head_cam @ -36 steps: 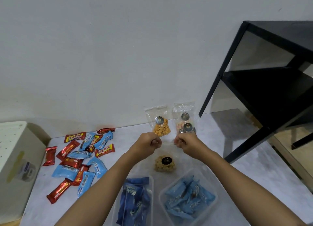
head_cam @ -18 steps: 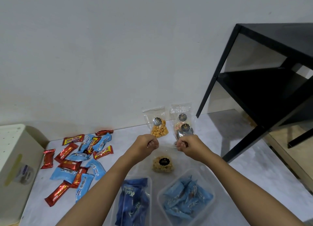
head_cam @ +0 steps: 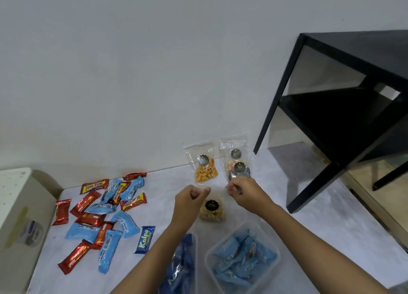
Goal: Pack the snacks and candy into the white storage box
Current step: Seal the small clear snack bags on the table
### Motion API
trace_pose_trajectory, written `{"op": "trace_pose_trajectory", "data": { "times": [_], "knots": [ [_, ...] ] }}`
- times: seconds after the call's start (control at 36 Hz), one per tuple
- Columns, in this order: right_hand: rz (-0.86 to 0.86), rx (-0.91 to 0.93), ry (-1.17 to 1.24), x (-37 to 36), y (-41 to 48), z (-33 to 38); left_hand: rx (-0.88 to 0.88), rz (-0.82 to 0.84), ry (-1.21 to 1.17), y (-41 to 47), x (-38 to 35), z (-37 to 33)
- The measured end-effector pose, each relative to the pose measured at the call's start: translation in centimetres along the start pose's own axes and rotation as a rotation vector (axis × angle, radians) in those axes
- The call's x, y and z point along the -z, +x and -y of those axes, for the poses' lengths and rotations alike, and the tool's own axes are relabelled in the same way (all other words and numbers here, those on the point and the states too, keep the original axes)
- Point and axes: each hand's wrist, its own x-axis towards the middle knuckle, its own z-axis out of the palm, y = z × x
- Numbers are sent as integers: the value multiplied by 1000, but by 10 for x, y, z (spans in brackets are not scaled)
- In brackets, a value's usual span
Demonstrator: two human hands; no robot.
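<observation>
Single head view
Wide-angle, aimed forward and down; left hand (head_cam: 187, 200), right hand (head_cam: 245, 191) near, wall (head_cam: 132, 73) beyond.

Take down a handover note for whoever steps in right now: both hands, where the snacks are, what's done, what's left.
Hands: left hand and right hand each pinch a top corner of the nut bag, just beyond the tubs.
The other bags lean on the wall; loose candy bars lie at left; the two tubs hold blue-wrapped candy.
The white box stands at far left, its inside hidden.
Done: some candy sorted into tubs. Left: nothing visibly in the box yet, so likely everything needs packing.
</observation>
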Motion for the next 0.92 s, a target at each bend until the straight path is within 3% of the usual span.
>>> {"op": "trace_pose_trajectory", "data": {
  "times": [0.08, 0.25, 0.42, 0.64, 0.92],
  "knots": [
    [11, 64, -34, -1, 0, 0, 115, 102, -59, -1, -10, 1],
    [69, 168, -86, 0, -2, 2, 296, 131, -389, 4, -13, -4],
    [152, 95, 5, -3, -3, 10, 253, 183, -417, 4, -8, 2],
    [137, -10, 142, -10, 4, 19, 187, 272, -329, 7, -5, 8],
    [70, -12, 85, -20, 10, 24, 178, 314, -292, 10, -3, 10]
  ]
}}
